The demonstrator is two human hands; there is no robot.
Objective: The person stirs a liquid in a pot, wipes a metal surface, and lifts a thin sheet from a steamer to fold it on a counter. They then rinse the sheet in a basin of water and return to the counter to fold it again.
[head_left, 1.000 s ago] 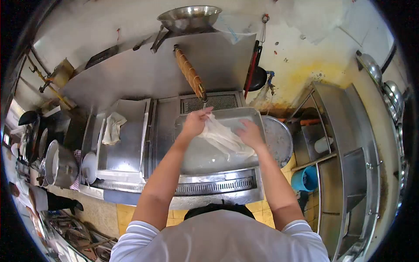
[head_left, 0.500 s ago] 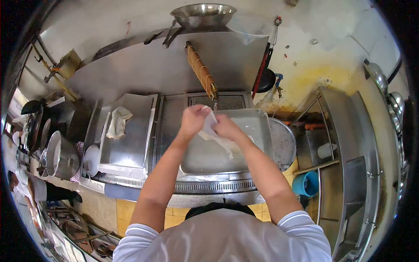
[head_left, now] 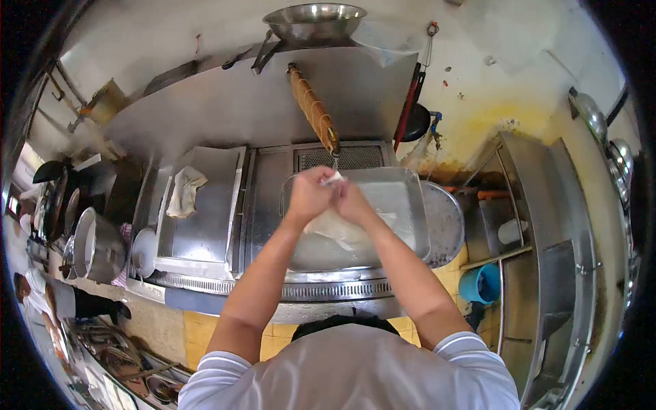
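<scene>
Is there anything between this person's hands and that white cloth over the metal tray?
Nothing visible. Both the left hand and the right hand are closed directly on the white cloth, pressed together above the metal tray, just under the wrapped spout. The cloth hangs from the hands down toward the tray.

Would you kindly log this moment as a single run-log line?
left hand: grips white cloth | right hand: grips same cloth, touching left | cloth: bunched over metal tray | spout: above hands
</scene>
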